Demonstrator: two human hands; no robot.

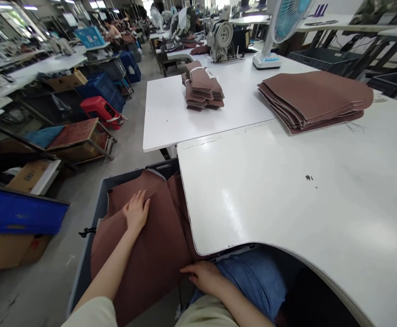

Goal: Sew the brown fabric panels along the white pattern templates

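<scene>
My left hand (137, 212) lies flat with its fingers spread on a large brown fabric panel (154, 236). The panel rests over a grey plastic bin (79, 277) beside the table, and more brown pieces show under it. At the panel's lower right edge is my right hand (205, 275), its forefinger stretched out and touching or almost touching the fabric. Nothing shows between its fingers. On the table, a stack of larger brown panels (317, 97) sits at the right, and tied bundles of small brown pieces (202, 85) sit farther back.
The white table (239, 190) has a curved front edge close to my lap. A sewing machine (221, 41) and a fan (268, 59) stand at the back. Left of the bin, across the floor, are a wooden bench (74, 138), a red stool (101, 111) and blue crates (17, 211).
</scene>
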